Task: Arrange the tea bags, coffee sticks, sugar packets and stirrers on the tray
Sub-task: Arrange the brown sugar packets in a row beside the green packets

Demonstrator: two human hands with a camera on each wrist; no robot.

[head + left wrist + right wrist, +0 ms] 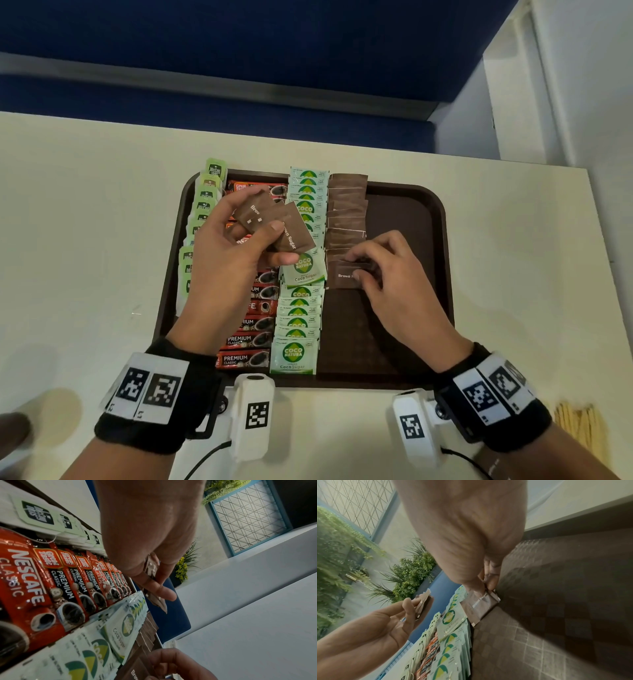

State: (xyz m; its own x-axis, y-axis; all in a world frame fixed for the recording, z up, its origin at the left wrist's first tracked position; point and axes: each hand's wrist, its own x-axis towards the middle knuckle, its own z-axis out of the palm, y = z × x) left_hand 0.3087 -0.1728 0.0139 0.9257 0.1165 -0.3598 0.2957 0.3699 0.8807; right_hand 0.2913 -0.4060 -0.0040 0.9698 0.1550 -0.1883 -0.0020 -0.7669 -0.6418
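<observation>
On the pale counter (85, 212) sits a dark brown tray (411, 219) holding four rows side by side: green-tagged tea bags (202, 209) along its left edge, then red coffee sticks (246, 339), then pale green coco sugar packets (296, 322), then a row of brown sugar packets (346, 212) that ends about halfway down the tray. The left hand (233, 253) is raised above the coffee sticks, thumb and fingers curled round a small fan of spare brown sugar packets (274, 222). The right hand (394, 270) is down on the tray, its fingertips (356, 255) pinching the nearest brown packet (339, 275), which lies flat at the near end of the brown row, just beside the coco sugar. A bundle of wooden stirrers (579, 428) lies on the counter off the tray's near right corner, well apart from both hands.
</observation>
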